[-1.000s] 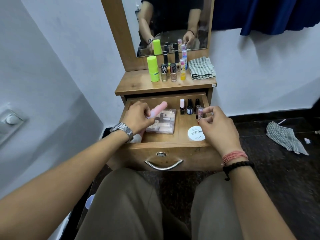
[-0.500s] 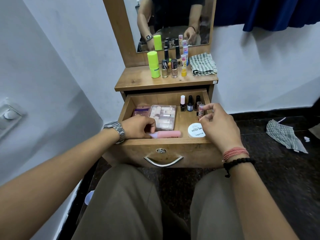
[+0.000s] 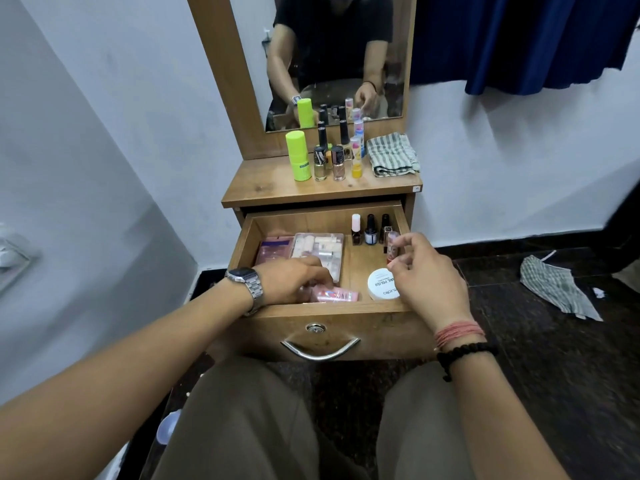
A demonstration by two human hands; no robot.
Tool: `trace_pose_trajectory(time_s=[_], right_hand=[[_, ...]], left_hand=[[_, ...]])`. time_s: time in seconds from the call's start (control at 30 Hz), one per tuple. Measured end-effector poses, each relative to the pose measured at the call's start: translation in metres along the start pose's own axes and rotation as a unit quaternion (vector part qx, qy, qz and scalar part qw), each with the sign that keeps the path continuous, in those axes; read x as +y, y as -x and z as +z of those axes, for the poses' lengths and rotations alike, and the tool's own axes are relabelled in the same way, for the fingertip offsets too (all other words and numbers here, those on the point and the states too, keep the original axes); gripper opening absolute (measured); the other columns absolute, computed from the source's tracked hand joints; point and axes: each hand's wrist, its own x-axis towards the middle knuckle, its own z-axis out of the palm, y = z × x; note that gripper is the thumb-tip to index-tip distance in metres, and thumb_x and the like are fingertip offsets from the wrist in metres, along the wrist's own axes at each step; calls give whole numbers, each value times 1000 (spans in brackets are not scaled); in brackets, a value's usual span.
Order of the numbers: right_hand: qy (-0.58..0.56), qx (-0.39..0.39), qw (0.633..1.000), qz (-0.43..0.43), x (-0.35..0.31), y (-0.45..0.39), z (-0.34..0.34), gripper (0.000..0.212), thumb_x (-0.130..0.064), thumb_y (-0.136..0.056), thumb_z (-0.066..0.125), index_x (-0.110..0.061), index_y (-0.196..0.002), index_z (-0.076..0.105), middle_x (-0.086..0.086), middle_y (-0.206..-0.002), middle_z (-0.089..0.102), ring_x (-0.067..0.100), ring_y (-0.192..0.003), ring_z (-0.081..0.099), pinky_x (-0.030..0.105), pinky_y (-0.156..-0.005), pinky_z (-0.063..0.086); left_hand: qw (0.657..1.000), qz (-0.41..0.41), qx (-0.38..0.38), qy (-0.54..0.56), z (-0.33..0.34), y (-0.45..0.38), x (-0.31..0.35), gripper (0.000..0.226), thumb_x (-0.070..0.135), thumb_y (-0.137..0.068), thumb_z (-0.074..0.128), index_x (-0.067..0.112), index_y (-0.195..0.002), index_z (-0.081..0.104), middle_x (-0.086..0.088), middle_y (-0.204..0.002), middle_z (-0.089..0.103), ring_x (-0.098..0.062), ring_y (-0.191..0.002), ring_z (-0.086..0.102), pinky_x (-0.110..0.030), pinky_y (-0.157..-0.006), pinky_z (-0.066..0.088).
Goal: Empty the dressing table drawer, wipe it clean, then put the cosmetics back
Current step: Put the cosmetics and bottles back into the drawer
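The wooden drawer (image 3: 381, 327) stands pulled open. My left hand (image 3: 294, 278) reaches into its front left corner and grips the end of a pink tube (image 3: 337, 294) that lies flat along the front wall. My right hand (image 3: 427, 271) pinches a small pinkish bottle (image 3: 392, 244) standing at the drawer's right side. Inside lie a clear case of cosmetics (image 3: 318, 249), a purple packet (image 3: 273, 249) and a white round jar (image 3: 381, 284). Three nail polish bottles (image 3: 370, 230) stand at the back right.
On the table top (image 3: 263, 188) stand a green stick (image 3: 299, 155), several small bottles (image 3: 329, 162), a yellow tube (image 3: 356, 157) and a folded striped cloth (image 3: 393, 154) below the mirror. Another striped cloth (image 3: 557, 289) lies on the dark floor, right. A wall is close on the left.
My left hand brought the pink tube from upright over the clear case down to the drawer's front, where it lies flat. My right hand has stayed at the small bottle.
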Motion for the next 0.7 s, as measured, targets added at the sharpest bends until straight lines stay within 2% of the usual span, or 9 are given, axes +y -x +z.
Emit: trace_pose_trajectory(time_s=[0.27,0.7], right_hand=[[7,-16,1000,-4,0,2,-1,28,-22,-92,42,-38,-114,47,-9,-103,69,19,-94,64,37,-83,50],[24,-26,999,-4,0,3,-1,24,-25,-92,44,-38,-113,48,-9,-101,68,20,-94,63,35,-79,47]], left_hand=[[995,-23,11,-100,-2,-8,-1,33,29,-91,55,29,-123,52,1,-124,56,-22,-104,59,-32,-77,48],[990,-47,20,-132,-1,-12,-6,28,37,-89,56,29,-116,53,1,-117,60,-23,-97,60,-28,-65,43]])
